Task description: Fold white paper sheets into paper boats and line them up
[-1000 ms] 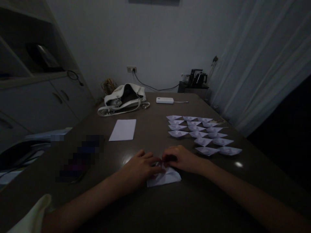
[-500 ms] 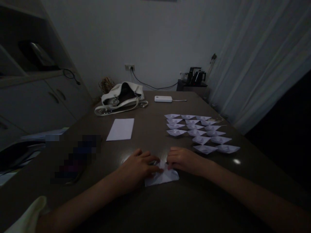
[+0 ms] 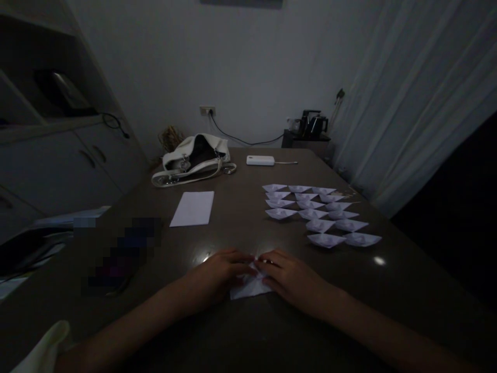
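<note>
A partly folded white paper (image 3: 248, 286) lies on the dark table (image 3: 240, 228) close in front of me. My left hand (image 3: 215, 274) rests on its left side, fingers pressed down flat on it. My right hand (image 3: 289, 277) covers the right part of the paper, fingers bent and pressing on the fold. The fingertips of both hands meet at the paper's top. Beyond my right hand sit several folded paper boats (image 3: 318, 212) in rows. A flat white sheet (image 3: 192, 208) lies further back on the left.
A white handbag (image 3: 192, 158) lies at the far left of the table and a white power bank (image 3: 260, 160) with its cable at the far middle. A kettle (image 3: 310, 124) stands beyond. Cabinets stand at the left, a curtain at the right.
My right hand has slid down and left over the paper, covering more of it. My left hand has drawn slightly back toward me. The paper has stayed in place.
</note>
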